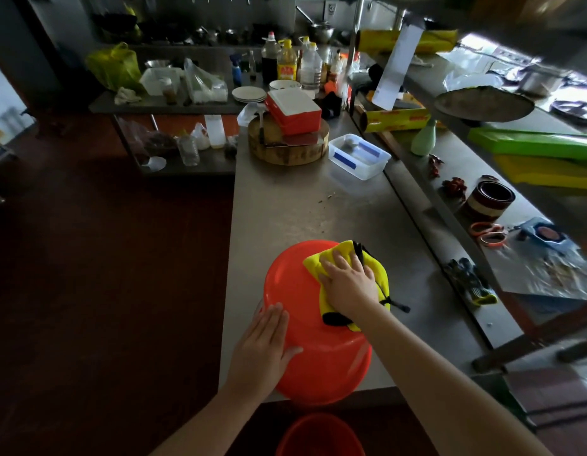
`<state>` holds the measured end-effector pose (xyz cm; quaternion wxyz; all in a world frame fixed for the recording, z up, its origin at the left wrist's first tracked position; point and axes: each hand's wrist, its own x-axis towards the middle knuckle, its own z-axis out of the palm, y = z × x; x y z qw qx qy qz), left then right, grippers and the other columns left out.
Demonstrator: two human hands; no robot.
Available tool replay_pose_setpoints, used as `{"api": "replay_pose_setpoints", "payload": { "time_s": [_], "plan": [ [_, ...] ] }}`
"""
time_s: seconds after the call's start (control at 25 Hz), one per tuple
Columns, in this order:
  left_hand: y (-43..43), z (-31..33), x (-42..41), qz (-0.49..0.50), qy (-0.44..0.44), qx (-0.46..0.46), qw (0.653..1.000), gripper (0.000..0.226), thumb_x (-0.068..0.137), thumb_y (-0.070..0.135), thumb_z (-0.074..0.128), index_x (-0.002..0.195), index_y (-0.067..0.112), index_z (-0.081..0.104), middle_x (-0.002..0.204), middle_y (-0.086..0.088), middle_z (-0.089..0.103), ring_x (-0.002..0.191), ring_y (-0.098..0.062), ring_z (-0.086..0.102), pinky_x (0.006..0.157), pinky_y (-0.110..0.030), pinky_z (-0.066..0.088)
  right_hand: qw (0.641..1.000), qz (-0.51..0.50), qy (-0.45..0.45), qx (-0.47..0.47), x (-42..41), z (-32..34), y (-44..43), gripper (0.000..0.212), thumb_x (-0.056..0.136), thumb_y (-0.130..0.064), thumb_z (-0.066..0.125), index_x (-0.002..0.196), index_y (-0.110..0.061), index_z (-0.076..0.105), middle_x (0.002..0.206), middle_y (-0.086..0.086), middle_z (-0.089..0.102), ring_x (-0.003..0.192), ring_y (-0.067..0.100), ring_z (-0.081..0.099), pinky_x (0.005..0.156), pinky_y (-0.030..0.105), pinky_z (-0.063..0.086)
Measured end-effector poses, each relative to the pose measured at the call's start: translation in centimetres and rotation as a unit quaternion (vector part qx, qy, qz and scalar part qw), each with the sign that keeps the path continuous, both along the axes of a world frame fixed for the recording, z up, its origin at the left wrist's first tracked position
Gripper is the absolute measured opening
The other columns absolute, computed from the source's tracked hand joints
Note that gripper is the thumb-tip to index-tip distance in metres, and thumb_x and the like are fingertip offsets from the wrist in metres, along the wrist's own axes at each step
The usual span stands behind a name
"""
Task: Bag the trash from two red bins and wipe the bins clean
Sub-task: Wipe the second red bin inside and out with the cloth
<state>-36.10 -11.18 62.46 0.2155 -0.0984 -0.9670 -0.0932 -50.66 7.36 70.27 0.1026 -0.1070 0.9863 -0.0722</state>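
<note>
Presently: upturned red plastic bin (302, 291); left hand (265, 343) flat, bracing it; right hand (348, 284) flat, pressing yellow fabric cloth (379, 274); overlapping strokes advised.

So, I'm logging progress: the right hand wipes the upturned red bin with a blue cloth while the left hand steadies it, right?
Not blue: the head view shows a yellow cloth. The right hand presses it on the upturned red bin while the left hand steadies it.

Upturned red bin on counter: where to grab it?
Likely the flared rim at the near side, from below: the red bin sits base-up, its smooth tapered wall gives no hold, and that rim seems to overhang the counter edge.
</note>
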Motion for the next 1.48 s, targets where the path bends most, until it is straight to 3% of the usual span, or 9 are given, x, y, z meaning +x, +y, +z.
{"api": "replay_pose_setpoints", "payload": {
  "time_s": [0.32,0.72,0.88,1.28,1.48],
  "plan": [
    [0.3,-0.2,0.1,-0.001,0.019,0.009,1.000,0.073,0.094,0.059,0.048,0.132,-0.002,0.061,0.140,-0.017,0.058,0.128,-0.028,0.058,0.099,-0.044,0.055,0.999,0.024,0.044,-0.005,10.8,-1.4,3.1,0.050,0.103,-0.058,0.031,0.152,-0.050,0.030,0.165,-0.013,0.024,0.155,0.024,0.014,0.123,0.047,0.014],
    [0.6,-0.3,0.5,0.007,-0.019,0.045,0.999,0.074,0.094,0.060,0.044,0.140,0.003,0.056,0.145,-0.015,0.053,0.134,-0.028,0.052,0.107,-0.045,0.047,0.999,0.037,0.008,-0.007,7.7,-1.3,-0.6,0.053,0.105,-0.055,0.026,0.156,-0.044,0.022,0.169,-0.007,0.009,0.156,0.031,-0.002,0.122,0.054,0.006],
    [0.4,-0.6,0.2,-0.010,-0.004,0.046,0.999,0.063,0.095,0.049,0.047,0.138,0.005,0.059,0.146,-0.011,0.051,0.134,-0.026,0.053,0.108,-0.044,0.047,0.997,0.071,-0.003,-0.033,6.1,-1.3,-3.6,0.051,0.106,-0.050,0.028,0.157,-0.043,0.023,0.169,-0.007,0.007,0.156,0.031,-0.006,0.123,0.055,0.003],
    [0.2,-1.3,-0.1,-0.001,0.009,0.045,0.999,0.072,0.094,0.060,0.050,0.138,0.004,0.059,0.147,-0.012,0.053,0.136,-0.024,0.051,0.109,-0.038,0.046,0.994,0.098,0.036,-0.035,0.4,-0.9,-6.3,0.048,0.107,-0.049,0.030,0.154,-0.040,0.034,0.164,-0.010,0.025,0.155,0.026,0.009,0.123,0.047,0.012],
    [0.3,-1.5,-0.2,-0.001,0.018,0.048,0.999,0.071,0.092,0.060,0.052,0.137,0.004,0.060,0.146,-0.012,0.054,0.134,-0.024,0.053,0.105,-0.041,0.050,0.997,0.046,0.059,-0.019,-2.3,-0.4,-3.1,0.046,0.106,-0.051,0.033,0.149,-0.041,0.041,0.157,-0.012,0.038,0.151,0.023,0.022,0.119,0.043,0.022]
  ]
}}
